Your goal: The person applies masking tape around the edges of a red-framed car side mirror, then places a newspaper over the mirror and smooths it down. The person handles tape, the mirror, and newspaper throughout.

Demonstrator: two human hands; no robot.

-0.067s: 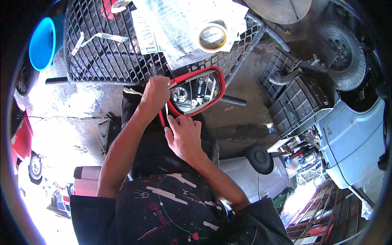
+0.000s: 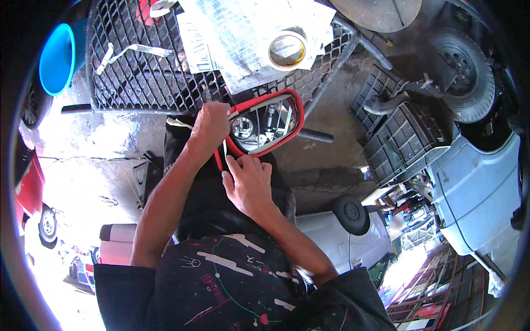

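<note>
The left hand point(image 2: 212, 126) is curled into a fist-like grip, back upward, its forearm point(image 2: 168, 193) slanting down and left from there. Just below and right of that grip, the right hand point(image 2: 247, 179) bends its fingers point(image 2: 258, 164), thumb point(image 2: 227, 180) pointing up, right forearm point(image 2: 292, 237) slanting down and right.

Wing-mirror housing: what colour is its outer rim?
The outer rim is red, clearest in the head view.

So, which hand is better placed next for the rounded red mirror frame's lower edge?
Likely the right hand: it lies nearest the lower edge of the frame; the left hand sits farther up.
</note>
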